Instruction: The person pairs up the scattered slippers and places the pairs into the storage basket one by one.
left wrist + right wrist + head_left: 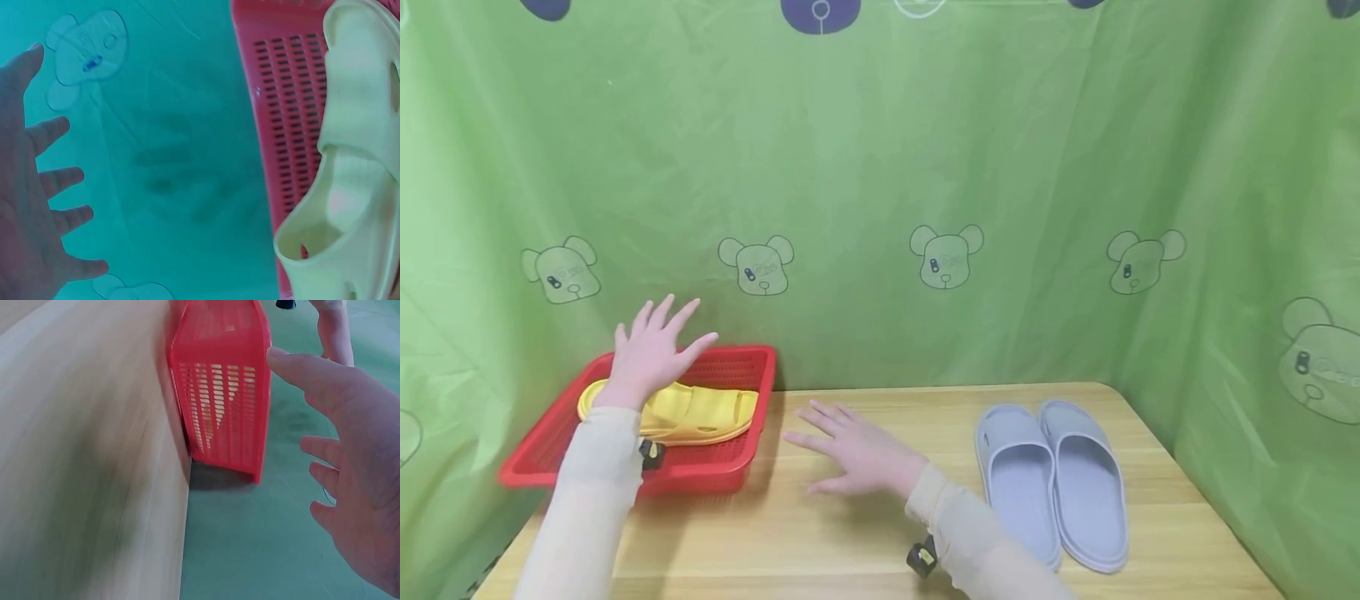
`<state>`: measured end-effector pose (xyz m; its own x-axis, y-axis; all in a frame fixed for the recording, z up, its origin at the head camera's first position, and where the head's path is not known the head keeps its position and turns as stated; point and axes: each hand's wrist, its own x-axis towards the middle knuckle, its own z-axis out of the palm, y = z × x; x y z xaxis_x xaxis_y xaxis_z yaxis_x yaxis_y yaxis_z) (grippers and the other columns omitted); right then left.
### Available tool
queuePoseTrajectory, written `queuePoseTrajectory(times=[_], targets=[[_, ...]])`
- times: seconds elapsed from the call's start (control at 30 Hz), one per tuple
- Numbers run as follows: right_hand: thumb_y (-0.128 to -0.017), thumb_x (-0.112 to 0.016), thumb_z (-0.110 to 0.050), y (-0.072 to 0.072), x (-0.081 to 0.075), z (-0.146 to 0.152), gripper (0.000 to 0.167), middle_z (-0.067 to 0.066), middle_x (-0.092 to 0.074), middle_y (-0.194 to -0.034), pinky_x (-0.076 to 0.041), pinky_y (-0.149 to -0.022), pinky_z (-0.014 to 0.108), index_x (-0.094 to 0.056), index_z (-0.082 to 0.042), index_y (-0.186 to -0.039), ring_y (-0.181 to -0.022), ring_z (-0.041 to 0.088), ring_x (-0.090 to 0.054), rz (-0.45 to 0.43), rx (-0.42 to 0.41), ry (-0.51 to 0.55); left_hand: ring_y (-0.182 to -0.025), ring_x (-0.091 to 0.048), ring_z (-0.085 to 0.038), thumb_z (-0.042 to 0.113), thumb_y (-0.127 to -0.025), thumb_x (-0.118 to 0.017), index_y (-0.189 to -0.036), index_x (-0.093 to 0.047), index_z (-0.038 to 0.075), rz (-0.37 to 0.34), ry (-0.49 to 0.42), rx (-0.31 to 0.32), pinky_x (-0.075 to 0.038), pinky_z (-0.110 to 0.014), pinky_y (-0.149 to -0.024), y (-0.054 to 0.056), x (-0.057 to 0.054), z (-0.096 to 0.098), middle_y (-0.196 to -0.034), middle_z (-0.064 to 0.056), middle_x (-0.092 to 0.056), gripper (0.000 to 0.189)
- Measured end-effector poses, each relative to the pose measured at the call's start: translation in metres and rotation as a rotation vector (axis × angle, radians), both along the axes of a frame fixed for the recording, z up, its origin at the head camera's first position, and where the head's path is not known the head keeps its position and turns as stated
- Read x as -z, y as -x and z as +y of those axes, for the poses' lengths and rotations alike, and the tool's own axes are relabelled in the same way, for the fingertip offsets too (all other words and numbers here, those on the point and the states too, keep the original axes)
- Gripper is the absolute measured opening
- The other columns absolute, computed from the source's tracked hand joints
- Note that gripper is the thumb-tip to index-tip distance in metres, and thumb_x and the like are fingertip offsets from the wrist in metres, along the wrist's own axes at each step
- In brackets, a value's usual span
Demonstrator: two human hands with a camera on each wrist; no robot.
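Note:
My left hand (651, 358), fingers spread, hovers over the red plastic basket (748, 467) at the left of the table, holding nothing. Yellow slippers (700, 412) lie in the basket, partly hidden by my left hand and sleeve; in the left wrist view a yellow slipper (359, 106) shows along the basket's perforated wall (290, 125). My right hand (865, 450), also spread and holding nothing, is above the table to the right of the basket. Farther right, a pair of grey-blue slippers (1052, 483) sits side by side on the table, toes toward the back.
The light wood table (820, 550) has a rounded back right corner. A green curtain (880, 167) with bear-head prints hangs behind the table and along both sides. The basket stands near the table's back left edge.

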<state>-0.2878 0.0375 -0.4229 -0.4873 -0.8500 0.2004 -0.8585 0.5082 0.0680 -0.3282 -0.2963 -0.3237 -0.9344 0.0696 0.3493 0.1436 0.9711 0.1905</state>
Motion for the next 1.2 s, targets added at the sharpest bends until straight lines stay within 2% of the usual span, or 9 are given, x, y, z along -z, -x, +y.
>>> queuePoseTrajectory(times=[0.17,0.33,0.5,0.93,1.2], targets=[[-0.089,-0.051,-0.067,0.001,-0.003,0.018,0.078,0.005,-0.021,-0.163,-0.023,-0.120,0.051,-0.025,-0.033,-0.154,-0.151,0.030,-0.019,-0.019,0.034,0.018,-0.145,-0.012,-0.051,0.069,-0.091,-0.040,-0.156,-0.022,0.028,0.032,0.026,0.024,-0.008,-0.082,-0.103,-0.007,-0.003,0.010,-0.162,-0.019,-0.018,0.078],[-0.088,-0.054,-0.064,-0.001,-0.008,0.037,0.079,0.008,-0.022,-0.162,-0.020,-0.121,0.052,-0.028,-0.028,-0.154,-0.150,0.031,-0.020,-0.040,0.055,0.040,-0.145,-0.014,-0.051,0.071,-0.091,-0.039,-0.156,-0.020,0.029,0.030,0.026,0.034,-0.010,-0.081,-0.104,-0.018,-0.006,0.018,-0.162,-0.019,-0.018,0.079],[-0.088,-0.054,-0.064,-0.004,-0.010,0.053,0.079,0.008,-0.021,-0.163,-0.017,-0.122,0.050,-0.027,-0.029,-0.154,-0.151,0.030,-0.018,-0.084,0.100,0.066,-0.145,-0.014,-0.049,0.070,-0.091,-0.040,-0.156,-0.020,0.029,0.025,0.015,0.045,-0.010,-0.080,-0.105,-0.027,-0.005,0.027,-0.162,-0.019,-0.018,0.080],[-0.087,-0.056,-0.063,-0.010,-0.011,0.090,0.077,0.011,-0.028,-0.160,-0.019,-0.120,0.053,-0.034,-0.026,-0.152,-0.149,0.036,-0.022,-0.079,0.144,0.162,-0.147,-0.016,-0.044,0.070,-0.090,-0.042,-0.155,-0.022,0.032,0.019,0.022,0.090,-0.014,-0.075,-0.109,-0.036,0.012,0.055,-0.162,-0.014,-0.021,0.078],[-0.087,-0.050,-0.068,-0.016,-0.004,0.115,0.078,0.011,-0.029,-0.159,-0.023,-0.118,0.055,-0.034,-0.027,-0.151,-0.147,0.037,-0.026,-0.033,0.198,0.206,-0.147,-0.019,-0.043,0.067,-0.090,-0.046,-0.154,-0.027,0.032,0.033,-0.037,0.138,-0.015,-0.073,-0.110,-0.041,0.026,0.078,-0.161,-0.014,-0.024,0.075]])
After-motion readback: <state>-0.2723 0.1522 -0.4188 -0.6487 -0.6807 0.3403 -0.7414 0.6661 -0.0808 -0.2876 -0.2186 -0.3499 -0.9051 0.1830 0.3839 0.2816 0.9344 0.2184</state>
